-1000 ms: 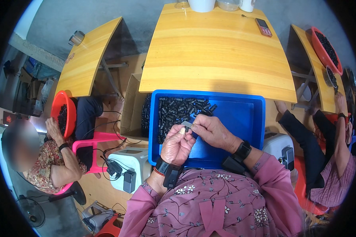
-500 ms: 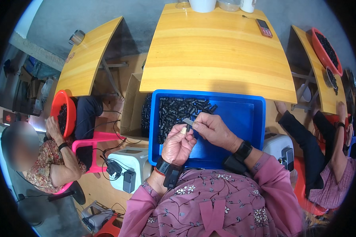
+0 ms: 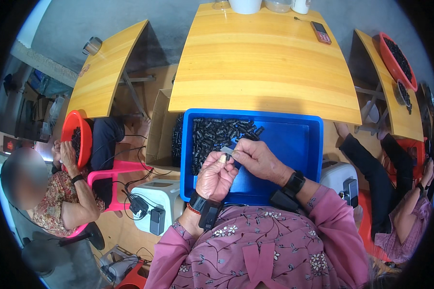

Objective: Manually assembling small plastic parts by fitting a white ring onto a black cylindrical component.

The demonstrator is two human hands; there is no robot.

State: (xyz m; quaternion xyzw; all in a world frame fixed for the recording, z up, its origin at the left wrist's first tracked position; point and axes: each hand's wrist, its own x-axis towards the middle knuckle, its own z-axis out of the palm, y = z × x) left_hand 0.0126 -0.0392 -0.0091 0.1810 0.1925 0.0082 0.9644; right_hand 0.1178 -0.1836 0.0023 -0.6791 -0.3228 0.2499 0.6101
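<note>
My left hand (image 3: 214,181), a pale wrap on its thumb, pinches a small black plastic part (image 3: 228,157), mostly hidden by the fingers. Closed round a thin flat grey metal blade (image 3: 226,150), my right hand (image 3: 264,163) holds it against or just over that part; contact is too small to make out. Both hands are above a blue plastic tray (image 3: 255,113) at my lap. Many similar black plastic parts (image 3: 216,137) are heaped in the tray's left half.
Beyond the tray stands a wooden table (image 3: 260,62) with a phone (image 3: 321,32) and containers. A cardboard box (image 3: 157,127) with black parts is left of the tray. Co-workers sit on both sides, one with a red basin (image 3: 85,139). White stools (image 3: 161,200) and cables flank me.
My hands stay nearly in place, with the blade shifted slightly over the part. The left co-worker's hands have lifted by the basin; the right co-worker's arm has moved lower.
</note>
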